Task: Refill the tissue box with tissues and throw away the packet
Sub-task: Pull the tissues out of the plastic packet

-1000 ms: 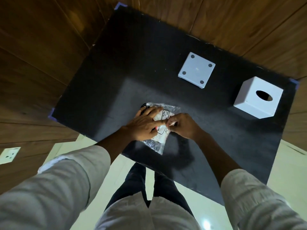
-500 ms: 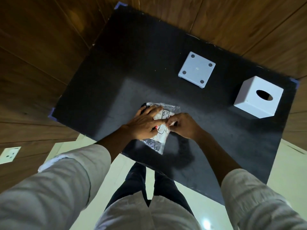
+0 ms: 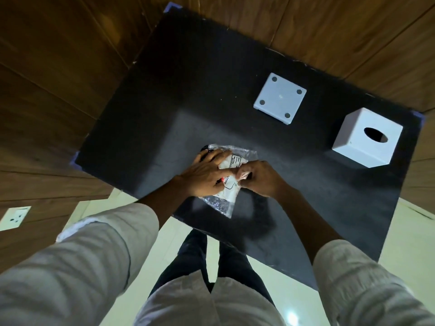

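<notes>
1. Packet (image 3: 229, 184): clear plastic with white tissues and a printed label inside, lying flat near the front edge of the black mat (image 3: 164, 114).
2. Left hand (image 3: 204, 176): palm down on the packet, fingers spread and pressing it; no closed grip.
3. Right hand (image 3: 260, 178): fingers curled, tips pinching the plastic at the packet's right side.
4. Box (image 3: 367, 137): white cube, oval slot on top, far right on the mat, well apart from the packet.
5. Base (image 3: 280, 98): white square plate with 4 dark dots, lying beyond the packet, left of the box.
</notes>
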